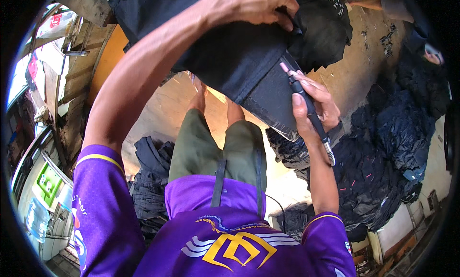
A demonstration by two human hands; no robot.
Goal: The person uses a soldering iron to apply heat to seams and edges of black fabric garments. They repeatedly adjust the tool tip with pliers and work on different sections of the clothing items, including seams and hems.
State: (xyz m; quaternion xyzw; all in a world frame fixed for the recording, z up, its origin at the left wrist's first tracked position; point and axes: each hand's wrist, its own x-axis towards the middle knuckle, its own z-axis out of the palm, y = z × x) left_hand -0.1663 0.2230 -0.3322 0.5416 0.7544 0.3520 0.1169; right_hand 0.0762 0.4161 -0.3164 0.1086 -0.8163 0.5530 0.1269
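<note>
My left hand (261,7) reaches across to the top middle, its thumb and fingers pinched at the edge of a black cloth (230,56). The cloth lies in layers over a dark flat board (273,102), whose worn near edge shows. In my right hand (318,104) is a slim black pen-shaped tool (309,102) with a pink tip and a ribbed metal rear end. My fingers close around its barrel. The pink tip points up and left, near the cloth's right edge; whether it touches cannot be told.
Heaps of dark cloth (369,166) lie at the right, and a smaller dark pile (151,181) sits left of my legs. Another person's arm (369,3) shows at the top right. A clear plastic bottle (37,219) and a green object (49,183) are at the far left.
</note>
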